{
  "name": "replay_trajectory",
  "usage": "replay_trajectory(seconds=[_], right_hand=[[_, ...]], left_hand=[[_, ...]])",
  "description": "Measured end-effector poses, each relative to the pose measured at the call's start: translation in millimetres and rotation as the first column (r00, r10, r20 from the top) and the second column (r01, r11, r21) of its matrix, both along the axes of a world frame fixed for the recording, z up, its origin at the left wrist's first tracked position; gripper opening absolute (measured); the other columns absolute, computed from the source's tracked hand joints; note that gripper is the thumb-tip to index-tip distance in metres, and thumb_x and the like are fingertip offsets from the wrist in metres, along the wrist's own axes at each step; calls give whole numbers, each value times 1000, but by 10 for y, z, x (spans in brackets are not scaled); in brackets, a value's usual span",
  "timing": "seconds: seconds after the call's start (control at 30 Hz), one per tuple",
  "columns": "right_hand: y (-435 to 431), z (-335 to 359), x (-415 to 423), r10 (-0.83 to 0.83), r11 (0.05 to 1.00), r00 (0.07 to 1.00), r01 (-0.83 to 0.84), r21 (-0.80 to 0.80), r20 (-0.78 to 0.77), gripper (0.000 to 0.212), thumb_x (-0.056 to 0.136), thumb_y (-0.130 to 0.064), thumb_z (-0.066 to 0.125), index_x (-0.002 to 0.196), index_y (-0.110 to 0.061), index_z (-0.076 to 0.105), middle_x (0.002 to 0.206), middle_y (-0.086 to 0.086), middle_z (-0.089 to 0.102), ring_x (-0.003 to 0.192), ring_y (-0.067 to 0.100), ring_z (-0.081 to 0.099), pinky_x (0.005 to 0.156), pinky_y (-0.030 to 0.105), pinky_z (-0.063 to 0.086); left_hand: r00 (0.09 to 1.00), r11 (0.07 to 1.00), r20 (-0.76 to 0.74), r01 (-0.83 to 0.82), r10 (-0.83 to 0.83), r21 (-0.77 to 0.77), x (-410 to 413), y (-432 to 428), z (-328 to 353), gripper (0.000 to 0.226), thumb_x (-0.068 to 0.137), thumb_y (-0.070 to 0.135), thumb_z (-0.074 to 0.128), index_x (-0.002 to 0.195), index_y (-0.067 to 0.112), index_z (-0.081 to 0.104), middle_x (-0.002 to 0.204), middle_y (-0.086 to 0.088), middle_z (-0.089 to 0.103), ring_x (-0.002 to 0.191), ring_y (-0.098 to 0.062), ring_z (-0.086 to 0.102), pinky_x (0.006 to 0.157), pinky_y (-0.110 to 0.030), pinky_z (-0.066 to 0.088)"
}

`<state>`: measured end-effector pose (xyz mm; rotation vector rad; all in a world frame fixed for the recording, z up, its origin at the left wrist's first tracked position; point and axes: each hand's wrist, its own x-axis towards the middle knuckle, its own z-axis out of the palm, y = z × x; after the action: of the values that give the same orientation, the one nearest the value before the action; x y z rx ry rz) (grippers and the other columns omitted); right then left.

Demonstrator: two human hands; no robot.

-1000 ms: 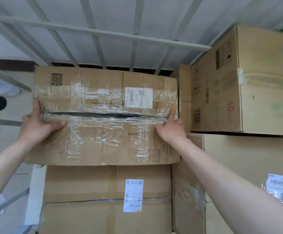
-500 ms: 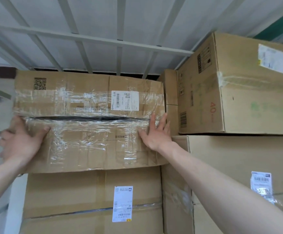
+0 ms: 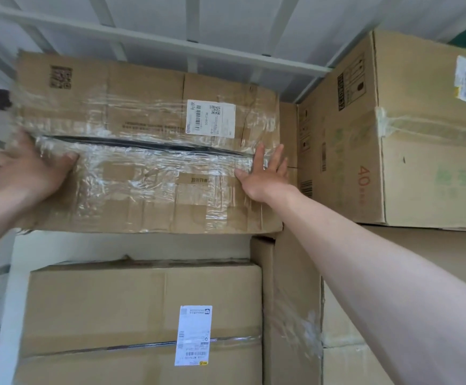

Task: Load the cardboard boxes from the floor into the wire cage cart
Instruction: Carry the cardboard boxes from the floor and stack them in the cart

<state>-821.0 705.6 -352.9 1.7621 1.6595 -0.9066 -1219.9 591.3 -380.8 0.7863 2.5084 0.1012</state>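
Note:
A wide cardboard box (image 3: 143, 151) wrapped in clear tape, with a white label, sits high in the wire cage cart (image 3: 198, 48) on top of another box. My left hand (image 3: 31, 173) presses flat on its left front face, blurred. My right hand (image 3: 265, 173) lies flat with fingers spread on its right front face. Neither hand grips the box.
Below is a labelled cardboard box (image 3: 143, 315). A big box marked "40" (image 3: 393, 140) stands at the right on a lower large box (image 3: 434, 259). A narrow box (image 3: 290, 301) fills the gap between. White cage bars run behind and at the left.
The box has slid deeper into the cage and sits higher in view. My hands went from holding its sides to pressing flat with open palms on its front.

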Motion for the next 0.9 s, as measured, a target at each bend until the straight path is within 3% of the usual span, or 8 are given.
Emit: replay_trajectory(seconds=[0.1,0.2,0.27,0.37,0.47,0.67,0.8,0.9], right_hand=[[19,68,-23,-13,1000,1000,12,-27,-7,84,100,-65,26,150,-33,-33,148,10,-52,147,37,-29,120,54,-6],[59,310,-16,-41,998,997,37,-57,-61,88,100,-58,40,155,-31,-24,156,8,-43,149,35,-25,122,54,2],[-35,591,24,10,1000,987,-6,25,-160,82,102,-46,42,159,-24,-12,165,10,-23,153,32,-15,123,48,5],[-565,1075,160,107,974,891,-5,227,-441,67,102,-36,40,161,-19,13,167,3,13,154,18,8,122,35,10],[-1330,1577,501,111,968,794,50,245,-598,54,101,-31,44,154,-26,37,159,-16,31,148,-5,12,119,17,8],[-2012,2180,2037,-104,873,861,319,369,-498,46,95,1,57,136,-21,59,142,-19,47,143,-2,30,117,23,25],[-1955,2430,3233,-384,717,858,510,475,-342,44,97,-4,56,138,-21,54,144,-2,52,138,21,42,107,48,42],[-1820,2453,3968,-484,648,830,553,524,-278,46,99,-11,56,145,-12,48,148,9,49,138,29,43,109,47,37]], left_hand=[[998,997,15,64,-64,-35,17,18,166,103,76,80,54,153,24,15,151,-34,34,133,-59,34,112,-58,33],[988,998,142,57,-54,-20,33,1,320,113,64,82,54,153,23,16,153,-30,34,135,-54,36,114,-55,33],[984,1000,176,19,-16,-13,208,-91,465,117,60,87,46,150,19,18,152,-33,33,138,-53,33,113,-59,32],[979,993,172,98,-109,72,909,-429,706,94,87,69,45,158,16,15,161,-33,10,149,-49,11,117,-64,16],[898,983,400,149,-182,111,1979,-913,1133,80,97,54,49,161,21,14,167,-13,10,154,-29,5,123,-51,10],[606,991,785,115,-129,73,3676,-1476,1955,91,87,56,64,158,39,10,165,13,13,150,-6,14,113,-27,23],[581,998,814,51,8,-47,4211,-1359,2196,102,85,50,72,160,32,6,166,0,17,151,-18,20,120,-38,23],[596,996,800,-3,70,-85,4404,-1191,2218,106,82,51,74,160,30,6,164,-4,25,149,-24,27,119,-46,28]])
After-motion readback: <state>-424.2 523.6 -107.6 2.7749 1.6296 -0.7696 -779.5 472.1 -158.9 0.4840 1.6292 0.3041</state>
